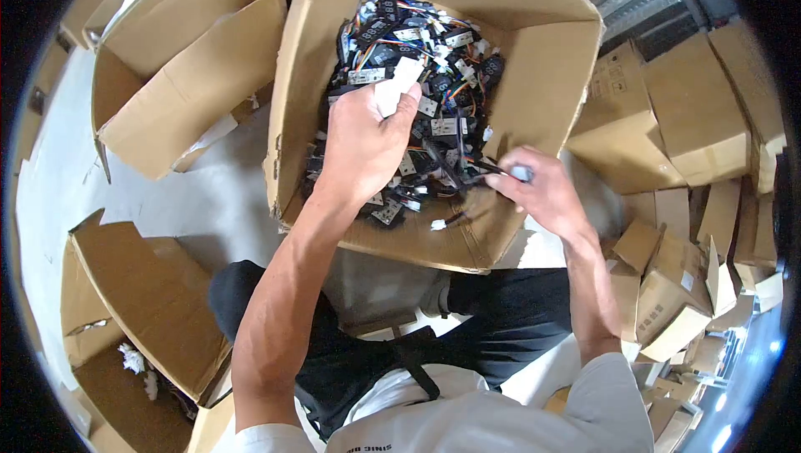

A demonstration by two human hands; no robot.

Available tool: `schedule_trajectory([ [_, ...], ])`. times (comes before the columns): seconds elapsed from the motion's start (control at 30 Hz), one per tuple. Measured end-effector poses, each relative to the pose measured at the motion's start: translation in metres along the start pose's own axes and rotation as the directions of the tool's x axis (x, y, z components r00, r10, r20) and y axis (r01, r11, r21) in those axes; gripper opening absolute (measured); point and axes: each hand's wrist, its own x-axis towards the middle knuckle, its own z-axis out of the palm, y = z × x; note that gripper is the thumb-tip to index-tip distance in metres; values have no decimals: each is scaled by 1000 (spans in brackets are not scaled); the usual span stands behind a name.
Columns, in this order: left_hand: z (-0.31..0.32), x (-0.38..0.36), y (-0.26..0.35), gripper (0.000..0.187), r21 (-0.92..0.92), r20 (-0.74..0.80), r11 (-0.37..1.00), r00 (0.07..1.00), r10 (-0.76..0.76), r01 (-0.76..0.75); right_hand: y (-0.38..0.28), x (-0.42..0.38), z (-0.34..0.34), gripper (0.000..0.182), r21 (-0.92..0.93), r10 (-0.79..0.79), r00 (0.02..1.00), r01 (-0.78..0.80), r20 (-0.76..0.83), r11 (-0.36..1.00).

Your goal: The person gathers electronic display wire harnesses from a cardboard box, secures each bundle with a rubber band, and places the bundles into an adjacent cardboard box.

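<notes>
My left hand [367, 140] is over the large open cardboard box [546, 78], its fingers closed around a folded white piece [399, 86] that looks like paper or foam. Below lies a heap of small black display modules [380, 29] with white labels, coloured wires and white connectors. At the box's right front side, my right hand [542, 190] pinches a dark cable [492, 166]. A pale, roundish end [521, 173] shows between those fingers. The cable runs left toward the heap, and a white connector [438, 224] lies near the box's front wall.
An open carton [188, 69] stands at the upper left, another [142, 303] at the lower left with white scraps inside. Stacked cartons [667, 111] line the right side. My bent legs [509, 303] are close to the box's front edge.
</notes>
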Motion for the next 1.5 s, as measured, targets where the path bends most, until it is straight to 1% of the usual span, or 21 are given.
schedule_trajectory([
  [0.13, 7, -2, 16, 36, -9, 1, 999, 999, -41, 41, -14, 7, -8, 27, -184, -241, 949, 205, -205, 961],
  [0.2, 11, -8, 22, 28, -50, -33, 999, 999, 18, -20, -21, 15, -9, 31, -148, -190, 957, 160, -219, 976],
  [0.27, 17, -7, 16, 29, -30, -14, 998, 998, 57, -58, -20, 28, -4, 30, -361, -323, 914, 223, -245, 905],
  [0.33, 17, -9, 12, 30, -171, 3, 985, 1000, -27, 28, -36, 30, -3, 31, -376, -421, 870, 312, -256, 873],
  [0.4, 12, -12, 25, 27, -199, 86, 979, 996, -21, 38, -52, 24, 5, 31, -256, -475, 763, 400, -439, 880],
  [0.47, 14, -13, 18, 28, -215, 106, 959, 972, 210, -184, -46, 36, 8, 30, -180, -463, 830, 427, -310, 886],
  [0.53, 20, -13, 18, 30, -236, 151, 927, 931, 331, -291, -53, 35, 19, 32, -72, -538, 746, 559, -392, 826],
  [0.57, 14, -18, 19, 29, -166, 316, 969, 921, 229, -184, -68, 30, 22, 36, 79, -479, 762, 563, -437, 823],
  [0.6, 16, -22, 25, 25, -242, 407, 964, 891, 204, -110, -67, 31, 20, 37, 128, -423, 806, 512, -413, 850],
  [0.67, 16, -19, 22, 25, -208, 575, 978, 807, 134, -14, -78, 29, 21, 41, 448, -200, 949, 293, -244, 845],
  [0.73, 16, -19, 17, 28, -205, 571, 976, 819, 61, 70, -70, 43, 23, 47, 325, -319, 896, 415, -308, 850],
  [0.8, 7, -17, 13, 28, -267, 458, 957, 889, 21, 115, -69, 47, 14, 54, 566, -170, 970, 239, -173, 789],
  [0.83, -4, -13, 20, 26, -247, 314, 968, 949, 41, 40, -56, 59, 13, 59, 623, -200, 965, 261, -168, 738],
  [0.87, -18, -6, 26, 24, -265, 200, 964, 979, 37, 17, -43, 72, 12, 51, 596, -159, 967, 248, -199, 764],
  [0.93, -35, 2, 31, 28, -489, -86, 860, 989, 118, -145, 0, 99, 29, 41, 204, -207, 963, 240, -170, 949],
  [1.0, -51, 4, 31, 29, -595, -148, 793, 988, 48, -127, 18, 104, 59, 38, -135, -144, 989, 149, 40, 980],
  [1.07, -56, 5, 24, 30, -515, -156, 851, 987, 28, -105, 80, 116, 106, 41, -412, -502, 851, 518, 156, 750],
  [1.13, -59, 3, 23, 31, -343, -146, 938, 989, -13, -39, 87, 110, 132, 39, -482, -459, 870, 484, 178, 731],
  [1.2, -56, -2, 32, 30, -324, -141, 946, 989, -46, -2, 88, 113, 146, 38, -549, -418, 887, 452, 195, 703],
  [1.27, -56, -3, 30, 30, -400, -120, 916, 991, -58, 5, 96, 119, 150, 32, -622, -380, 878, 476, 292, 621],
  [1.5, -73, -4, 27, 25, -465, -141, 885, 988, -68, -5, 105, 112, 163, 21, -554, -357, 829, 554, 430, 621],
])
